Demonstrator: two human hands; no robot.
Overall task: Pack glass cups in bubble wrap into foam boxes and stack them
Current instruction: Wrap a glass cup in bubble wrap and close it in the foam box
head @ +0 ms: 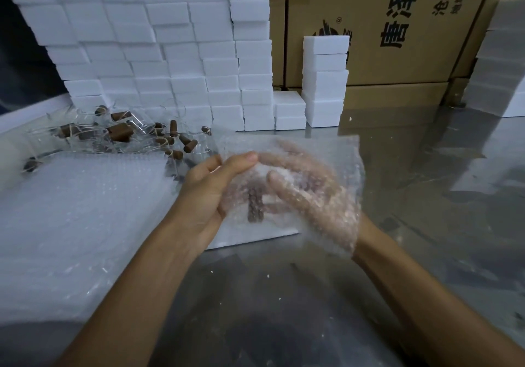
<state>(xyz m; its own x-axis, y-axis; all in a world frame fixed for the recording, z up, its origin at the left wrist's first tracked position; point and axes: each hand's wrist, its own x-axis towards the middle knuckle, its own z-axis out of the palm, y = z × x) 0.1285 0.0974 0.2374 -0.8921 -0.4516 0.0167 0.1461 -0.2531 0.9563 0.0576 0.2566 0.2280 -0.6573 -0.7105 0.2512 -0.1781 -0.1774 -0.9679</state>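
From the head view, a glass cup with a brown cork handle [254,206] shows only dimly through a cloudy sheet of bubble wrap [321,168] — the handle's long axis runs roughly up and down in the picture, and the glass itself is too blurred to tell which way it opens. The left hand [211,187] pinches the sheet's left edge, thumb on top. The right hand [309,196] lies under the wrap, fingers spread flat and seen through it, carrying the bundle. The cup sits between both hands, above a white foam box [255,237] on the grey surface [284,295]. Loose glass cups [127,133] lie heaped at the left — behind them rises a wall of stacked foam boxes [170,54].
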